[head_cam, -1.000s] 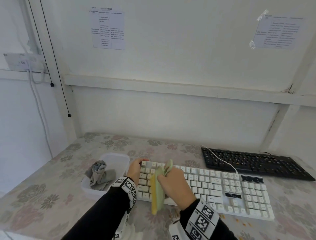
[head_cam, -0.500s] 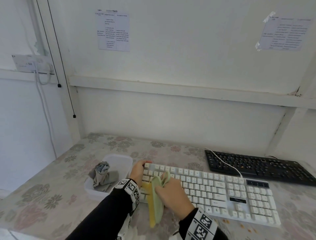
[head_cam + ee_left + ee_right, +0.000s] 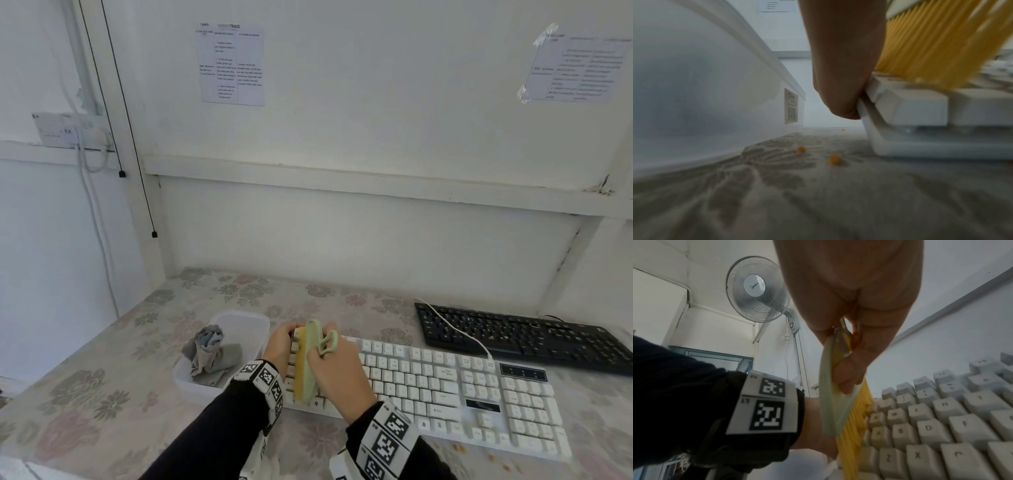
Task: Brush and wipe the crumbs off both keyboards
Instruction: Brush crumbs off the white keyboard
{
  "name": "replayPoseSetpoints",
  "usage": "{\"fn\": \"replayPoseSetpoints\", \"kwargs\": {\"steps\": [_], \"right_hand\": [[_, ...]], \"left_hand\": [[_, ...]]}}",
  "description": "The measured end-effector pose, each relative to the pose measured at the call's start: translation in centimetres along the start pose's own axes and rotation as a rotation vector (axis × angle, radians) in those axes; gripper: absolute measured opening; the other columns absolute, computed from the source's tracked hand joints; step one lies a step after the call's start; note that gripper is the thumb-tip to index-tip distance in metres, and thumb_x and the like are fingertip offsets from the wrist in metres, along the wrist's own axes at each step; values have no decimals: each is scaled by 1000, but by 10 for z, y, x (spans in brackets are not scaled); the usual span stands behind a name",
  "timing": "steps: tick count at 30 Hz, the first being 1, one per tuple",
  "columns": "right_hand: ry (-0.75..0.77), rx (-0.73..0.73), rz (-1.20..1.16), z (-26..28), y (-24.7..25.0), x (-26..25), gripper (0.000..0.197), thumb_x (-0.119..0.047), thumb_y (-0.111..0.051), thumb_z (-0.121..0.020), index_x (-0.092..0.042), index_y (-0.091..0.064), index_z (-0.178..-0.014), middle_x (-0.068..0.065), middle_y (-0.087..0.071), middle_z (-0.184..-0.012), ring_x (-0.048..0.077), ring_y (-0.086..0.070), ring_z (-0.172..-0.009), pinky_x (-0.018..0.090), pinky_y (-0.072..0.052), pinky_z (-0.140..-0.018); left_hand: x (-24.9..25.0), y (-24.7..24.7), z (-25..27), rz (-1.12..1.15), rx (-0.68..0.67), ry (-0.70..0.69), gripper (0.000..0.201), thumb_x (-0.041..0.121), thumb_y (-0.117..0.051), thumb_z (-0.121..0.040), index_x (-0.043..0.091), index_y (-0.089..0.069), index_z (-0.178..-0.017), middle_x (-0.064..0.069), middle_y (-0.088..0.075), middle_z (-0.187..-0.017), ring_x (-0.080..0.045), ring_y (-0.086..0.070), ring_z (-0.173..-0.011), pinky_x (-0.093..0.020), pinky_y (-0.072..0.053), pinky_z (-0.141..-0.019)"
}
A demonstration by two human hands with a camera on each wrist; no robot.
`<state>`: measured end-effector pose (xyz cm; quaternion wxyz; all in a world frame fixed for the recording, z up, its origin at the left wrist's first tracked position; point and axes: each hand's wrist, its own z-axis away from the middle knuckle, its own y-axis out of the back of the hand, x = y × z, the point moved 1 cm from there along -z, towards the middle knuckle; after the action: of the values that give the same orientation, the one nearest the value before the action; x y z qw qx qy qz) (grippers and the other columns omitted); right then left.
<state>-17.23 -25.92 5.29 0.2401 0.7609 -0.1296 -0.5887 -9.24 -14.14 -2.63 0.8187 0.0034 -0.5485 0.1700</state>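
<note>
The white keyboard lies across the table in front of me; the black keyboard sits behind it to the right. My right hand grips a green brush with yellow bristles, which press on the keys at the white keyboard's left end. My left hand holds that left end, one finger against the white keyboard's side. Orange crumbs lie on the table beside it.
A clear plastic container with a grey cloth stands just left of the white keyboard, its wall close to my left hand. More crumbs dot the floral tablecloth in front. The wall runs close behind.
The brush has swept from the keyboard's front edge up toward the far key rows at the left end. My left hand has stayed on the keyboard's corner.
</note>
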Motion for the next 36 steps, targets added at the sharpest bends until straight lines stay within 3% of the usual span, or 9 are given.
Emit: {"fn": "replayPoseSetpoints", "kwargs": {"steps": [5,14,16,20,24,26,28,30,36], "right_hand": [[23,-78,86,7,2,2,30,-7,-42,-89,-27,-30,-72,-7,-37,-60,5,-34,-46,13,-34,-42],[1,-252,221,20,7,7,30,-20,-45,-90,-23,-33,-62,-6,-37,-58,6,-31,-48,15,-28,-44],[20,-205,247,20,12,7,24,-23,-45,-89,-23,-38,-67,-6,-39,-59,6,-31,-48,17,-28,-47],[185,-22,428,7,25,0,15,-22,-44,-92,-24,-58,-99,-15,-39,-61,1,-35,-52,14,-25,-48],[259,-7,361,-14,26,-1,20,-12,-49,-91,-20,-67,-97,-11,-50,-68,2,-42,-58,11,-31,-54],[249,-22,359,-19,25,3,19,-12,-50,-91,-19,-67,-97,-6,-57,-70,3,-46,-59,14,-38,-57],[226,-16,401,-21,27,8,19,-11,-49,-91,-20,-66,-97,2,-64,-77,12,-51,-65,22,-43,-60],[196,-19,418,-21,33,14,21,-9,-48,-91,-18,-66,-96,6,-67,-80,15,-52,-66,19,-40,-56],[86,-40,513,-22,54,27,20,-8,-49,-90,-17,-66,-93,6,-64,-80,20,-57,-73,23,-43,-58]], "left_hand": [[-1,-1,-3,17,13,-6,25,20,-47,-91,14,-62,-71,-5,-60,-63,-21,-54,-59,-27,-43,-58],[-2,0,-6,65,-5,-23,29,15,-45,-92,10,-57,-66,-5,-54,-44,-16,-51,-34,-19,-42,-39],[-2,0,-2,43,1,-34,29,16,-45,-93,11,-60,-69,-4,-56,-47,-17,-52,-39,-22,-44,-44],[1,0,0,-52,-2,-89,23,16,-44,-93,11,-61,-77,-9,-61,-79,-22,-54,-79,-32,-43,-70],[-4,2,-4,-48,-19,-134,20,20,-46,-86,8,-62,-89,-15,-61,-88,-34,-55,-93,-41,-44,-84],[-3,2,-3,-26,0,-123,22,17,-39,-89,8,-58,-93,-16,-57,-89,-29,-55,-86,-40,-45,-79],[0,1,3,6,-10,-80,21,16,-37,-89,10,-56,-83,-14,-54,-78,-26,-52,-71,-34,-44,-67],[2,-1,5,20,-25,-18,25,19,-38,-90,12,-54,-72,-10,-51,-67,-23,-48,-60,-30,-41,-58],[2,-2,2,48,35,4,30,19,-46,-91,13,-56,-64,-5,-51,-49,-22,-51,-45,-30,-43,-55]]}}
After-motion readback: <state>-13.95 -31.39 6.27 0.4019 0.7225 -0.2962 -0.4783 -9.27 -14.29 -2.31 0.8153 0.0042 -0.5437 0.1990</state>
